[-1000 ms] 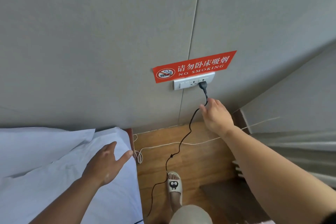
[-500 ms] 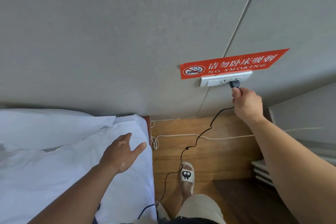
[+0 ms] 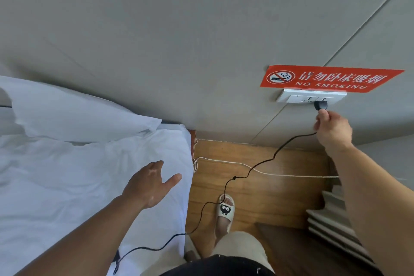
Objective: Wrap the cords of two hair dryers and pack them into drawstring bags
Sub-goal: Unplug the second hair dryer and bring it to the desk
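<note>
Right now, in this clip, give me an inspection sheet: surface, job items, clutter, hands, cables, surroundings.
Surface: white bed sheet with pillow; wooden floor.
Job's things: black plug in wall socket; hair dryers and bags, nothing seen.
Clutter: nothing seen.
Hands: right hand pinches the cord just below the plug; left hand open above the sheet.
Cables: black cord trails to the bed; white cable across the floor.
Surroundings: grey wall, no-smoking sign, slipper.

Matt wall, glossy fittings, soft cloth

I see smooth white plastic on the socket plate (image 3: 310, 96), wrinkled white cloth on the bed sheet (image 3: 67, 175), grained wood on the floor (image 3: 268, 192).
</note>
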The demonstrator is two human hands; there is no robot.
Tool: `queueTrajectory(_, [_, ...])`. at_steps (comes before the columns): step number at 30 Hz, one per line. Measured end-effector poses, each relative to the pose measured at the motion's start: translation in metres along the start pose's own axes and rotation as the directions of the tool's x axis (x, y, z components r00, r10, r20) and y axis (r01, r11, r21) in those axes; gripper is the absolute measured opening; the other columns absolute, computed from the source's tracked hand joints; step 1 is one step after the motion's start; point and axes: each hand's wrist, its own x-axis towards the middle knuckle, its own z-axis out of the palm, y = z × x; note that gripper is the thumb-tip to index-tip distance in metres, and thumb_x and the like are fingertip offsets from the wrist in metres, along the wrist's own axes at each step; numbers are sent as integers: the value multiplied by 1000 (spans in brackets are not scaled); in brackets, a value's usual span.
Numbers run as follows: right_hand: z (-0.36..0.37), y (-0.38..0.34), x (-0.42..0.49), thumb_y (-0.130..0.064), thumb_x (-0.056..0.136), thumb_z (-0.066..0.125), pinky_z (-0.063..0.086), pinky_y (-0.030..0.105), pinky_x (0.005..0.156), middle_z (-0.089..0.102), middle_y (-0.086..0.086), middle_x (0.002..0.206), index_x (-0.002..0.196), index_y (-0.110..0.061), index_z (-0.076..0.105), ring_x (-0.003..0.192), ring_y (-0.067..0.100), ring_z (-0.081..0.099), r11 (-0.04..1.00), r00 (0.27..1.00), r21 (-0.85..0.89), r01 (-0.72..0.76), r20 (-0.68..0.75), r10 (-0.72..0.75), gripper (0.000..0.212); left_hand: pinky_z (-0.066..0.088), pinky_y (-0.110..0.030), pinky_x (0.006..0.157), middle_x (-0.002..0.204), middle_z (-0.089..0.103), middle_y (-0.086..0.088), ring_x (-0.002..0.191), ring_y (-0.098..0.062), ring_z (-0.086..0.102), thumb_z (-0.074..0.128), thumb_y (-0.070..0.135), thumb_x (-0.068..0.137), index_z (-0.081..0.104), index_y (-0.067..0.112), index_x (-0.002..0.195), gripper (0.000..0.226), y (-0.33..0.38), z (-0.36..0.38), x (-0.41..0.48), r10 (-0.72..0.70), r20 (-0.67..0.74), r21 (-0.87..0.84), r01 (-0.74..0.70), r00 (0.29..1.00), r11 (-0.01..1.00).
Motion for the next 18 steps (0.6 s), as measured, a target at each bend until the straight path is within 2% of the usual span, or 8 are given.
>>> queueTrajectory(5, [8,33,-46,-39,103,36,45,41,77,69,15,89,82,-8,65,81,33,58,995,995,-37,-92,25,93,47,31,-38,120,167,27,-2,153,-22,29,33,77,92,23,19,160,90,-35,15,-17,-34,22,-61,35,999,998])
queueTrajectory(9, [27,70,-104,-34,106,35,40,40,71,69,10,85,76,-8,63,79,31,58,994,989,-39,-101,102,104,49,29,-37,120,167,27,-2,152,-21,28,35,75,93,23,17,160,90,-67,35,-26,-73,47,-119,79,996,990])
queueTrajectory(11, [34,64,-129,-35,107,35,39,38,66,70,8,84,78,-9,62,76,27,58,997,986,-25,-72,146,75,47,27,-37,121,167,26,-2,153,-22,27,35,75,94,23,16,161,90,-85,46,-29,-104,67,-144,113,992,983])
queueTrajectory(14, [47,47,-169,-35,107,35,41,35,64,70,7,81,78,-12,59,74,24,59,998,976,-26,48,215,-41,44,24,-39,124,167,27,-4,153,-23,27,34,78,91,23,15,161,95,-115,66,-36,-146,98,-193,163,984,968])
queueTrajectory(18, [68,13,-225,-31,107,40,39,31,54,67,7,77,82,-13,60,65,21,57,983,924,0,184,342,-173,36,25,-40,125,167,27,-3,155,-21,23,36,80,89,24,15,160,98,-157,96,-50,-202,105,-265,223,974,938])
